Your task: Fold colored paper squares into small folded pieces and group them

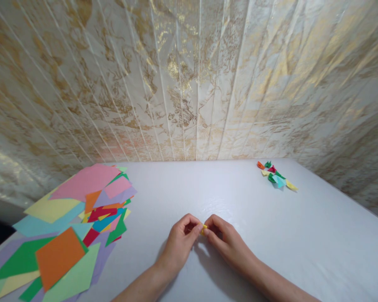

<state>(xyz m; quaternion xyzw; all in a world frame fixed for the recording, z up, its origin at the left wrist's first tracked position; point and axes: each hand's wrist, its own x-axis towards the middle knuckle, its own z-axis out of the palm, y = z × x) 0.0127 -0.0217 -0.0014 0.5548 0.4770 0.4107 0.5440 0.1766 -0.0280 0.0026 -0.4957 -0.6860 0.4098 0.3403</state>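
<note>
A small piece of folded yellow paper (203,229) is pinched between both of my hands, just above the white table (164,184). My left hand (183,237) grips its left side with thumb and forefinger. From the other side, my right hand (222,235) holds it the same way, fingers curled. Most of the paper is hidden behind my fingertips, so its exact folded shape cannot be made out.
Many loose sheets of coloured paper (60,256) overlap along the table's left side, with a large pink sheet (88,181) at the back. Several small folded paper pieces (279,181) lie at the back right. A patterned gold-and-white curtain (182,84) hangs behind the table.
</note>
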